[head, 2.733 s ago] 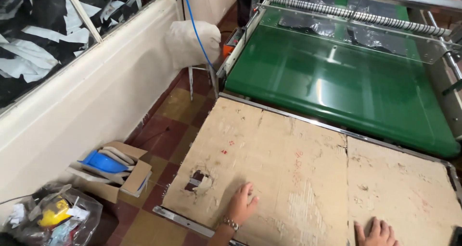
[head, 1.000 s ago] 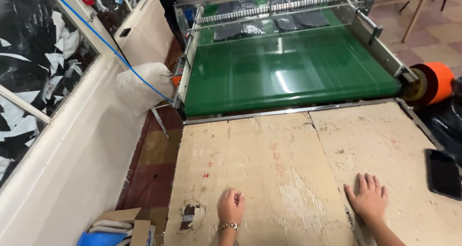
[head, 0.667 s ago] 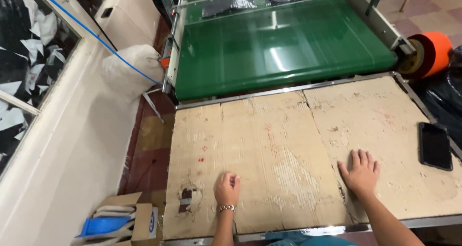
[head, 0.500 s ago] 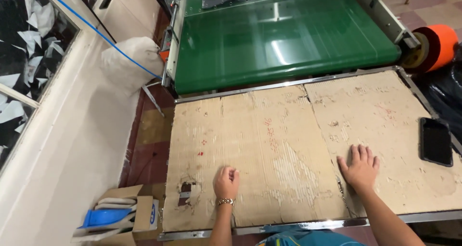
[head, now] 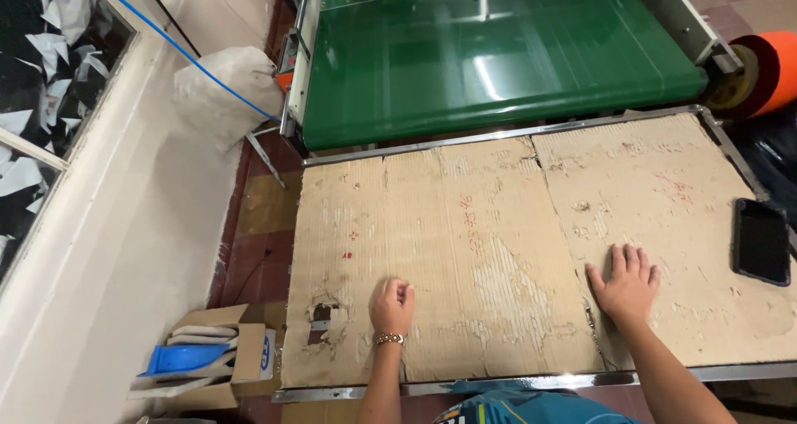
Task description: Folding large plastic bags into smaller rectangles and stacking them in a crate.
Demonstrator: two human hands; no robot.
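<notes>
A metal-edged desk [head: 531,384] is carrying two worn, torn sheets of corrugated cardboard [head: 465,250] lying side by side, with a black phone [head: 760,241] resting flat near the right edge and both hands pressing down near the front edge.

Bright even light; glare on green conveyor belt [head: 498,59]; edges slightly distorted.

Dark phone screen [head: 761,241], open carton [head: 217,358]
</notes>
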